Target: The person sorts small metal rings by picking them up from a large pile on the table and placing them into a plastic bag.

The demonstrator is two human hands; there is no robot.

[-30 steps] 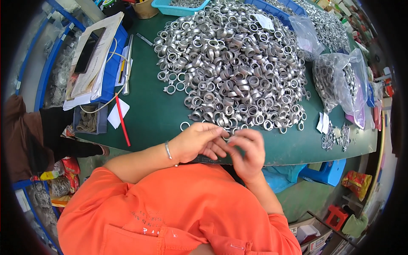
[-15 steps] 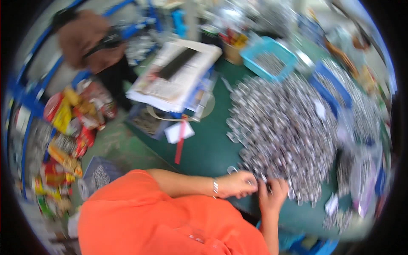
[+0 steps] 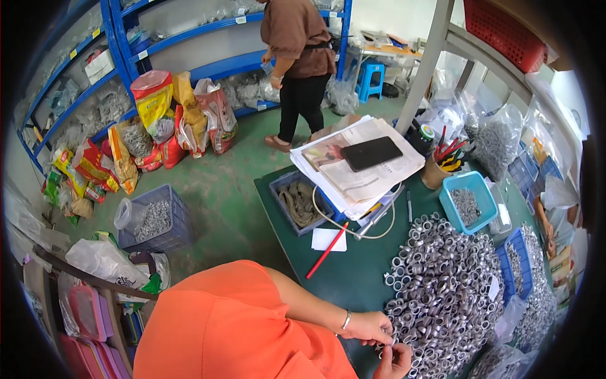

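Note:
My left hand [image 3: 370,327], with a silver bracelet at the wrist, reaches in from my orange sleeve. Its fingers are closed in a pinch at the near left edge of a large pile of grey metal rings [image 3: 445,290]. Just below it, my right hand [image 3: 395,363] is closed too, thumb and fingers meeting the left fingertips. Something small and pale shows between the fingertips, mostly covered, too small to name. The heaped rings lie loose on the green tabletop [image 3: 360,265].
Papers with a black phone [image 3: 372,153] lie beyond, near a red pen [image 3: 327,251]. A turquoise basin [image 3: 490,221] and blue tray [image 3: 505,265] hold small parts. A crate [image 3: 183,221] stands on the floor; a co-worker in brown [image 3: 302,28] stands by blue shelves [image 3: 214,28].
My view has swung up and left, so hands and pile sit lower and more shelving shows. The hands stay together, fingers closed, by the pile's edge. The co-worker's posture has changed.

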